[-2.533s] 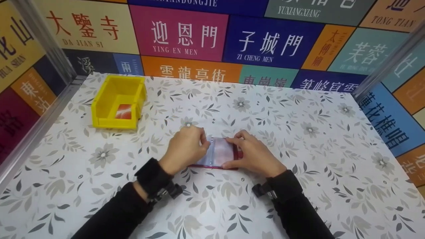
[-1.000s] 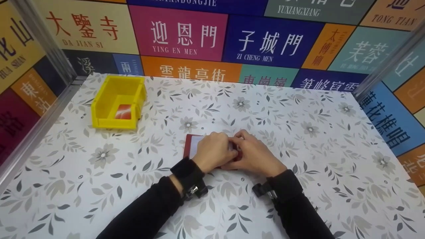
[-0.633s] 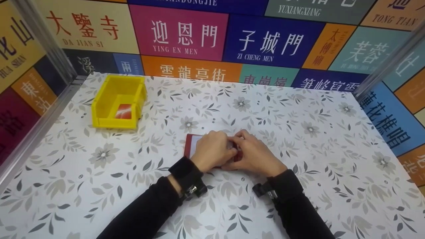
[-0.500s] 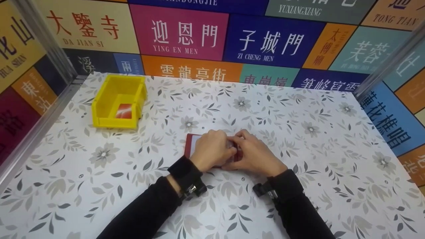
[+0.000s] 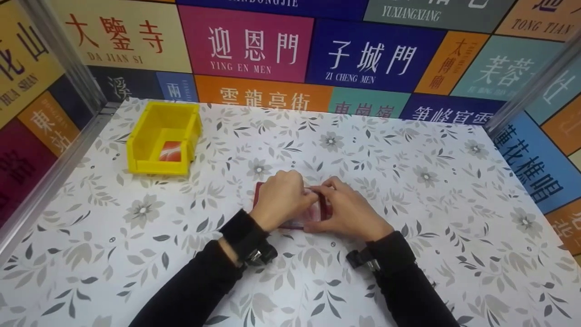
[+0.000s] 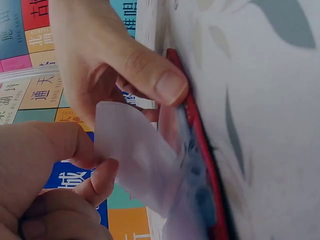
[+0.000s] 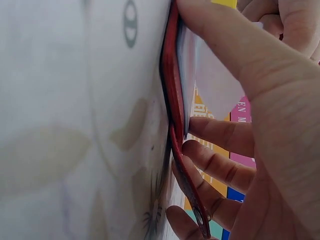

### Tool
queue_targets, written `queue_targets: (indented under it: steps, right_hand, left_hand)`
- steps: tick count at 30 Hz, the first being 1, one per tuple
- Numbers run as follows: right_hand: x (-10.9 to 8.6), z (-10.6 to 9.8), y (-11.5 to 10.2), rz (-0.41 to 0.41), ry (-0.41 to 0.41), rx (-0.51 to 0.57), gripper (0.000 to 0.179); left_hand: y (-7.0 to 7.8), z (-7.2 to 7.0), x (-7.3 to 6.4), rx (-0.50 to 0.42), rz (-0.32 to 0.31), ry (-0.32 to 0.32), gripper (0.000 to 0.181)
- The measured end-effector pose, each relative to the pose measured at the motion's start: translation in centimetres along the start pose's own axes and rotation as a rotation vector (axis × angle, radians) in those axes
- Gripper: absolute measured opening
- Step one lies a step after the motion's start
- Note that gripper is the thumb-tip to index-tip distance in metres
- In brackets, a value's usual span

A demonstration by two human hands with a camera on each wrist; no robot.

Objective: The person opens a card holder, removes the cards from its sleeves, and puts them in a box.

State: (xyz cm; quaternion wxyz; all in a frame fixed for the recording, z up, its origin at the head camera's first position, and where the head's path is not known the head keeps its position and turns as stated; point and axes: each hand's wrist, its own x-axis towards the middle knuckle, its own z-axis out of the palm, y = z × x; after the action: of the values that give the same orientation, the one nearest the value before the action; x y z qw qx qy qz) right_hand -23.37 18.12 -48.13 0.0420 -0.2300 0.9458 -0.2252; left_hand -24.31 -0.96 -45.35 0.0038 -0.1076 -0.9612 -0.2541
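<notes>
A red card holder [image 7: 171, 75] with clear plastic sleeves lies opened on the table in front of the person. My left hand [image 5: 281, 197] pinches one clear sleeve page [image 6: 132, 150] between thumb and finger. In the left wrist view that page stands raised off the others. My right hand [image 5: 352, 211] holds the holder's right side, thumb at the near edge and fingers at the far edge. A strap with a metal snap [image 7: 192, 187] sticks out past the cover beside the right fingers. The left hand covers much of the holder in the head view.
A yellow bin [image 5: 158, 168] stands at the back left, with a red and white card [image 5: 171, 152] inside. The floral-patterned table [image 5: 386, 150] ends at a wall of coloured Chinese sign panels [image 5: 245, 50].
The left hand first went right over the holder to the right hand. In the last half second it has shifted back left, lifting a sleeve page. The right hand has stayed in place.
</notes>
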Motion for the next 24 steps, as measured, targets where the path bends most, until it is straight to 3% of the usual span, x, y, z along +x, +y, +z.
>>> queue_targets:
  steps: [14, 24]
  right_hand:
    - [0.1, 0.0, -0.2, 0.036, -0.017, -0.003, 0.097]
    - [0.1, 0.2, 0.0, 0.018, -0.001, -0.009, 0.097]
  left_hand:
    - [-2.0, -2.5, -0.5, -0.039, -0.034, 0.011, 0.055]
    - [-3.9, -3.1, -0.9, -0.061, -0.080, -0.011, 0.051]
